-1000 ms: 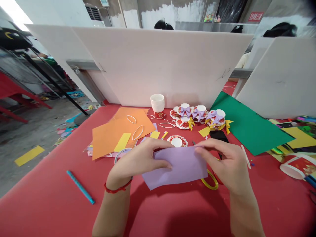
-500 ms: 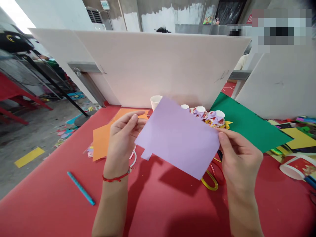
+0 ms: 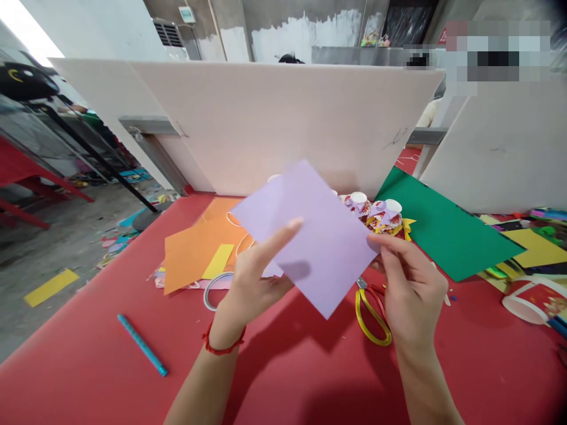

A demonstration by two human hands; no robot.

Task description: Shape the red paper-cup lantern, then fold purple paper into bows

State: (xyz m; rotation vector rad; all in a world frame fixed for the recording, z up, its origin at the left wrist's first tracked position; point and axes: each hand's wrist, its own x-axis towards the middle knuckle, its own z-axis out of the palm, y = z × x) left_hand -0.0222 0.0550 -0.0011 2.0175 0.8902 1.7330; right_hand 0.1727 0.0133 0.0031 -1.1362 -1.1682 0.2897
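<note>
Both hands lift lilac paper (image 3: 310, 236) mid-frame.
Left hand (image 3: 254, 283) pinches its lower edge, right hand (image 3: 410, 283) probably its corner; light, floppy, creases easily, so hold edges.

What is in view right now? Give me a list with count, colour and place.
paper sheet: 1, lilac, held up above the table
scissors: 1, yellow handles, on the table under the sheet
pen: 1, teal, table near left
orange card: several sheets, orange, table left
yellow strip: 1, yellow, on the orange card
green card: 1, green, table right
decorated cups: a cluster, red and white with lilac bows, by the divider
divider: 1, white, behind the table
table: 1, red
left hand: 1, red wrist string, holding the sheet
right hand: 1, pinching the sheet's right edge
</note>
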